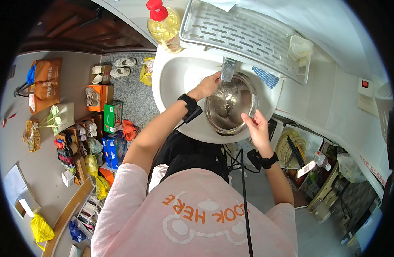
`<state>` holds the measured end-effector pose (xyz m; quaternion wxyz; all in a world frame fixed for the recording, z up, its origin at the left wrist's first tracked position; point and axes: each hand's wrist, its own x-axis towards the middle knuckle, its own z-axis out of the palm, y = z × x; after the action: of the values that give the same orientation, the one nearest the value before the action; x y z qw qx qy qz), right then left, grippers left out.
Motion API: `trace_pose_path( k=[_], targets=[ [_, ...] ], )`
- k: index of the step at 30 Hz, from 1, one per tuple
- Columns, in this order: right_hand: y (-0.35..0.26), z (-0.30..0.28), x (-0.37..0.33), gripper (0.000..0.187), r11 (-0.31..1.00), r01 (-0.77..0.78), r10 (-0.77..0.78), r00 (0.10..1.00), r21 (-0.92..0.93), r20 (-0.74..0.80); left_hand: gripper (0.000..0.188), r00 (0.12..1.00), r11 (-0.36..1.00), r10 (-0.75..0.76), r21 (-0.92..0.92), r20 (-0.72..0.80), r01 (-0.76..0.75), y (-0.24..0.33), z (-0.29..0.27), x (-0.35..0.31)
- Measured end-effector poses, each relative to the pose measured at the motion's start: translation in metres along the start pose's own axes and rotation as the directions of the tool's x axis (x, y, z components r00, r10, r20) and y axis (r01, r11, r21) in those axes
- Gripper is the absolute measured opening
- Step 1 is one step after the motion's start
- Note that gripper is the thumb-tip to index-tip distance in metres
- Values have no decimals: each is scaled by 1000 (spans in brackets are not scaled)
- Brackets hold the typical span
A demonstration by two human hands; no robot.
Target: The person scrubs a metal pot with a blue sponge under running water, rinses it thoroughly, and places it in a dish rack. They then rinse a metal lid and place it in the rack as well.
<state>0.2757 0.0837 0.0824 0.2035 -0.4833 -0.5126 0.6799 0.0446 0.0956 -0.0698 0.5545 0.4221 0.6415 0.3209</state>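
Observation:
A round stainless steel bowl (214,122) sits tilted in the white washbasin (165,85), under the metal faucet (228,70). Bright ripples in it look like water running in from the spout. At the bowl's far left rim, right beside the faucet, my left hand (207,85) has its fingers closed; the fingertips are partly hidden there. My right hand (258,128) pinches the near right rim between thumb and fingers. A blue patterned cloth (266,77) lies on the basin's right edge.
Behind the basin stand a pump bottle of yellow liquid (165,28) and a grey slotted dish rack (239,32). A low shelf on the right holds stacked plates (290,147). Shoes and boxes (113,115) line the left wall. A black cable (245,201) hangs down my front.

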Motion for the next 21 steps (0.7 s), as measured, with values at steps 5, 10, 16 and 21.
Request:
trace_pose_path(
  k=[5,10,16,21],
  targets=[
    [5,2,-8,16,999,33,-33,999,-22,-12,35,924,945,-327,73,197,318,-17,-1,-10],
    [15,-8,-7,17,997,73,-74,995,-16,-62,39,743,777,-382,-244,550,580,-24,-4,-28],
    [22,-27,-5,11,998,20,-17,998,59,-56,48,923,953,-236,-116,304,281,3,-34,-9],
    [42,-46,15,20,969,-243,238,965,-36,-113,35,938,954,-294,-2,186,299,19,-57,-20]
  ],
)
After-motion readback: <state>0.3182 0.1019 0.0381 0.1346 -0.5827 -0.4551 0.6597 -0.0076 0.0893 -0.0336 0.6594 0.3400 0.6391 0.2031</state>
